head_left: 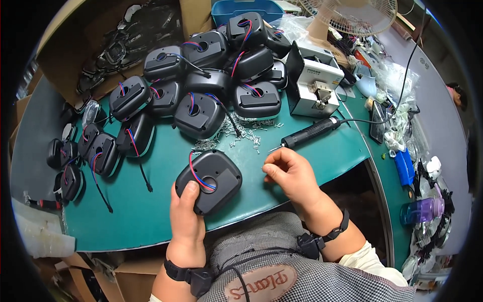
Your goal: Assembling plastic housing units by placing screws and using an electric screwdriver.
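Left hand (187, 221) fingers wrapped round black housing (209, 181) at table (151, 211) edge. Right hand (292, 173) fingers pinched shut, contents hidden, probably screw (241, 132). We reckon seat it, then grab electric screwdriver (309, 132) just beyond fingertips.

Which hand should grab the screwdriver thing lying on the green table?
Probably the right hand. It sits just below the black electric screwdriver, with fingers pinched together, maybe on a screw, too small to tell. The left hand is busy holding the black housing and is farther away.
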### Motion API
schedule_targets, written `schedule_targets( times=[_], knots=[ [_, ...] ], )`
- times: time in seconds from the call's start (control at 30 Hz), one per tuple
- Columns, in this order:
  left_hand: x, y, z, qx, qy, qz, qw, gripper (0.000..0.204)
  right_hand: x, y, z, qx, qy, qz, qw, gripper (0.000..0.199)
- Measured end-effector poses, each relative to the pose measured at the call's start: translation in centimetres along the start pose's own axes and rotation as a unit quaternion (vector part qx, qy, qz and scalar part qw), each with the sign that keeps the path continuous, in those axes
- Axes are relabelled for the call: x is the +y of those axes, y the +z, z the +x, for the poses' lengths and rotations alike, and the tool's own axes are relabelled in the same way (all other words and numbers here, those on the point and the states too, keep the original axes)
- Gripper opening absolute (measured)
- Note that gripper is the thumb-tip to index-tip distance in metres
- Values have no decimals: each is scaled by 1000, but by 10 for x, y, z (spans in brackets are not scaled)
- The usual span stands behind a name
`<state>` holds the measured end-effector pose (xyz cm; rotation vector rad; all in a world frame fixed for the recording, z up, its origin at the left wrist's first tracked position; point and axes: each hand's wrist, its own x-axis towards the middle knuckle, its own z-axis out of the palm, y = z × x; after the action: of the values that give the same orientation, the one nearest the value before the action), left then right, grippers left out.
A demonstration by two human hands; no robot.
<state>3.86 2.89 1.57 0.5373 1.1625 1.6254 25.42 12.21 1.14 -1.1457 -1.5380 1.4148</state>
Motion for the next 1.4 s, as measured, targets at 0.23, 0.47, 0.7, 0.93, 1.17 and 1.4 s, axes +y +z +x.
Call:
schedule_targets(
  times=[0.23,0.47,0.7,0.93,1.17,1.4],
  knots=[
    [4,-3,1,20,18,-2,1000,53,-1,-32,11,119,-181,-262,940,12],
    [1,-4,1,12,25,29,999,54,4,-25,7,-26,-158,-353,922,18],
    [1,-5,2,8,26,35,999,53,11,-17,13,-42,-145,-377,914,18],
    [5,-7,0,15,13,-10,1000,50,15,-1,16,-39,-136,-456,879,12],
    [2,-4,1,24,-3,-29,999,51,16,0,16,-16,-194,-513,836,10],
    [-1,-1,4,5,-16,-77,997,47,-34,10,-1,-93,-17,66,993,3]
  ],
)
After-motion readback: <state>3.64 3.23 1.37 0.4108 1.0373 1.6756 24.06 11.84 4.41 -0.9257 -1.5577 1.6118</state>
